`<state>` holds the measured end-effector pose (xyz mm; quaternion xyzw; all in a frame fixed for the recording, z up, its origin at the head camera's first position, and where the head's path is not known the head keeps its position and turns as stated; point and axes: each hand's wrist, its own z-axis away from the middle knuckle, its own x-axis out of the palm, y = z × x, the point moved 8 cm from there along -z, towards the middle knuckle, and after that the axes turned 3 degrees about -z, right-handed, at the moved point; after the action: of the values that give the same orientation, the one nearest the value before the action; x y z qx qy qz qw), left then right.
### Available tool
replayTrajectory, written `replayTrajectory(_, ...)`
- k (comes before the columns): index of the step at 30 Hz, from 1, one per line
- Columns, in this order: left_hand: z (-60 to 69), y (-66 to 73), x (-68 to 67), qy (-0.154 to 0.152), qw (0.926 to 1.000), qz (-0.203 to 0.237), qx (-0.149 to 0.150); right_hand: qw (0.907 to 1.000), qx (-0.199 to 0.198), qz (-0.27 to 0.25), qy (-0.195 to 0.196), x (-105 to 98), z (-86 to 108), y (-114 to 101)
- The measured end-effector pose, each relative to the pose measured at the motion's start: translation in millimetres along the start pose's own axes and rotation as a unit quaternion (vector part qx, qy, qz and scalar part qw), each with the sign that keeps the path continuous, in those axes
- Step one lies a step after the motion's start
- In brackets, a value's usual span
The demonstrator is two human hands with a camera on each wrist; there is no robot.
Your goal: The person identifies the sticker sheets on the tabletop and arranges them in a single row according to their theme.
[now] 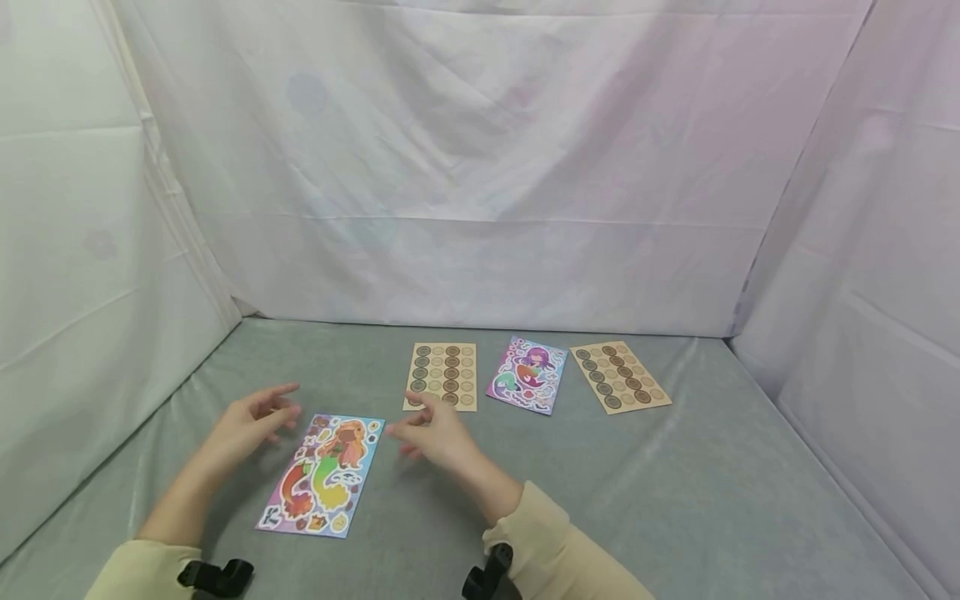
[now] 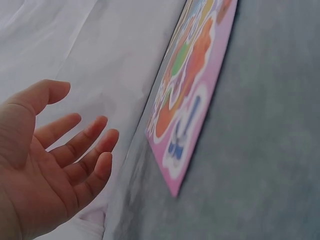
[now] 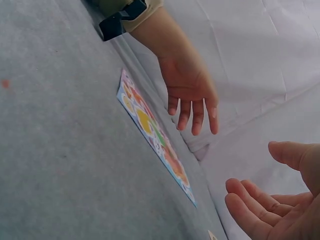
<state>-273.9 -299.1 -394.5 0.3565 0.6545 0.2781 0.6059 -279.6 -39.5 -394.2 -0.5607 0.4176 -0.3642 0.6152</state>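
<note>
A mermaid sticker sheet (image 1: 322, 475) with a pink and blue border lies on the grey cloth between my two hands. My left hand (image 1: 251, 425) hovers just left of its upper part, fingers relaxed and holding nothing; the left wrist view shows that hand (image 2: 60, 160) apart from the sheet (image 2: 185, 110). To the sheet's upper right is my right hand (image 1: 438, 437), also holding nothing, its fingers loosely bent. In the head view its fingertips overlap the lower edge of a tan sheet of round stickers (image 1: 442, 371); contact cannot be made out.
Right of that tan sheet lie a purple mermaid sticker sheet (image 1: 528, 375) and a second tan sheet of round stickers (image 1: 621, 377). White cloth walls (image 1: 480, 267) stand behind and on both sides of the grey table cloth (image 1: 675, 500).
</note>
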Motion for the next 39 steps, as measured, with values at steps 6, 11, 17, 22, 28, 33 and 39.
replayTrajectory(6,-4.2,11.4,1.0,0.023,0.9996,0.008,0.012,0.9999,-0.005,0.012,0.011,-10.1,-3.9,-3.5)
replayTrajectory(11,-7.9,18.4,2.6,0.036,0.9988,0.025,0.022,0.9997,-0.006,0.006,0.024,-19.2,-5.4,-7.1)
replayTrajectory(17,-12.9,30.8,11.2,0.027,0.9982,0.044,0.029,0.9993,-0.022,0.013,0.026,-32.3,-7.7,-15.3)
replayTrajectory(22,-20.6,41.7,21.2,0.012,0.9977,0.063,0.024,0.9983,-0.035,0.009,0.047,-45.5,-5.6,-23.8)
replayTrajectory(28,-31.0,54.5,32.9,0.001,0.9972,0.070,0.025,0.9965,-0.037,0.018,0.073,-59.1,-1.2,-30.4)
replayTrajectory(33,-36.5,64.7,43.9,-0.012,0.9962,0.081,0.029,0.9955,-0.038,0.024,0.084,-66.5,2.4,-32.1)
replayTrajectory(39,-43.7,76.2,59.1,-0.023,0.9957,0.083,0.035,0.9943,-0.039,0.028,0.095,-77.0,6.0,-32.4)
